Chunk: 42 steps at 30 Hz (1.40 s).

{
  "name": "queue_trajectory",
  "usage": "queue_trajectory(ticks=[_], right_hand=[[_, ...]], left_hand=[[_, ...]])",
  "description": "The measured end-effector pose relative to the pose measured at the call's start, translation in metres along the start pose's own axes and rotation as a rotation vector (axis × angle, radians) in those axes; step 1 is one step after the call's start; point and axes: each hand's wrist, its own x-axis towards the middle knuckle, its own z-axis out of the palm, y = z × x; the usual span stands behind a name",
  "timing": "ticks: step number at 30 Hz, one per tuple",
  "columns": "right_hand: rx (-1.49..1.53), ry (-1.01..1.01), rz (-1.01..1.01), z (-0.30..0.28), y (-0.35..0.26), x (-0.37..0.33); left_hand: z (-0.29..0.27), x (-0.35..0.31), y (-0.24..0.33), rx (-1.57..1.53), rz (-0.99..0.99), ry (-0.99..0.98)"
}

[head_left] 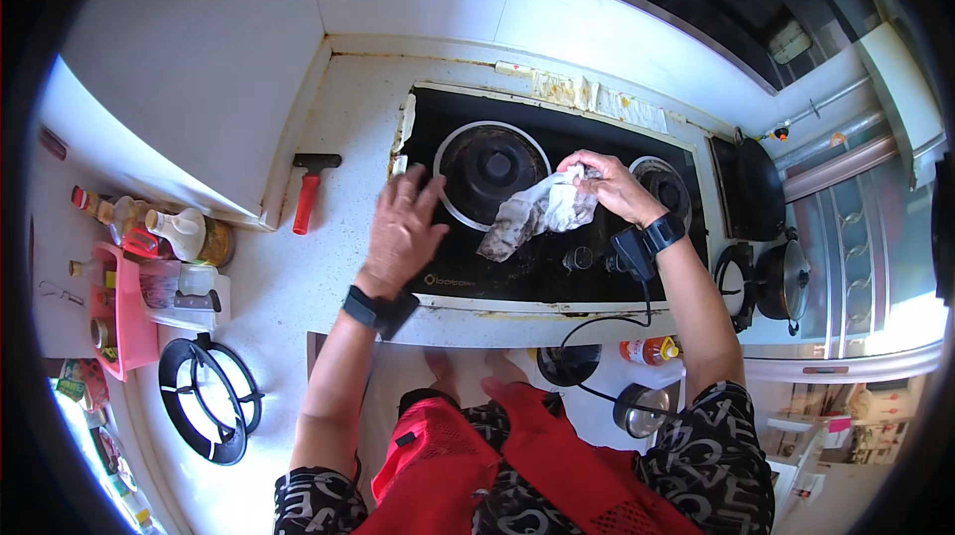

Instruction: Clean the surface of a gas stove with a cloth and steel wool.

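My right hand (618,187) is closed on a crumpled white wipe (545,209) stained with dark grime, held over the middle of the black glass cooktop (458,262). My left hand (401,229) is empty, its fingers apart, above the cooktop's left edge beside the left burner (494,170). The right burner (661,187) is partly hidden behind my right hand. Two control knobs (578,258) sit near the cooktop's front. A red-handled scraper (309,195) lies on the white counter to the left of the cooktop.
A black pan support (206,401) lies on the counter at left, near a pink basket (127,321) and several bottles (191,235). To the right stand a black wok (751,187) and a lidded pot (783,279). A cable (597,319) hangs from my right wrist device.
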Motion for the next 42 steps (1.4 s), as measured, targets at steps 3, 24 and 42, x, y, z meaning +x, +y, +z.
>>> queue_trajectory(ticks=[3, 24, 42], right_hand=[[0.047, -0.014, 0.024, 0.005, -0.001, 0.003], [0.57, 0.109, 0.317, 0.028, 0.039, -0.04], [1.273, 0.138, 0.357, 0.043, 0.025, -0.027]], left_hand=[[0.022, 0.002, 0.028, -0.212, 0.104, -0.083], [0.1, 0.059, 0.079, -1.979, -0.739, -0.236], [0.114, 0.056, 0.097, -0.794, -0.092, -0.019]])
